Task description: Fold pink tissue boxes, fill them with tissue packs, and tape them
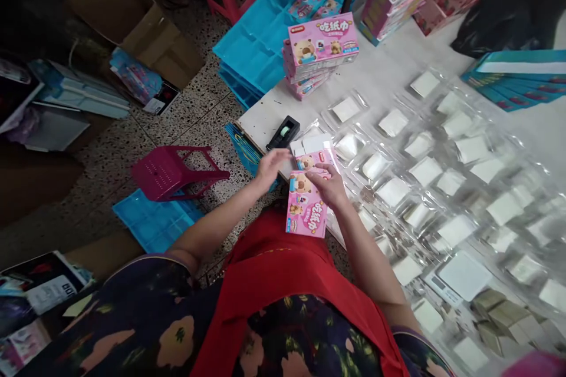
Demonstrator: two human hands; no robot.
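My right hand (331, 187) grips a pink box (306, 215) in front of my red apron (283, 268), by the edge of the tabletop (270, 111); my left hand (272, 169) is loosely open near a black tape dispenser (282, 134), and I cannot tell whether it touches the white flap (316, 143)

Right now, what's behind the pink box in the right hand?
Beyond the upper edge of the pink box, a similar pink panel and white flaps show, possibly a second box. The right hand covers part of the panel; whatever lies directly behind is hidden.
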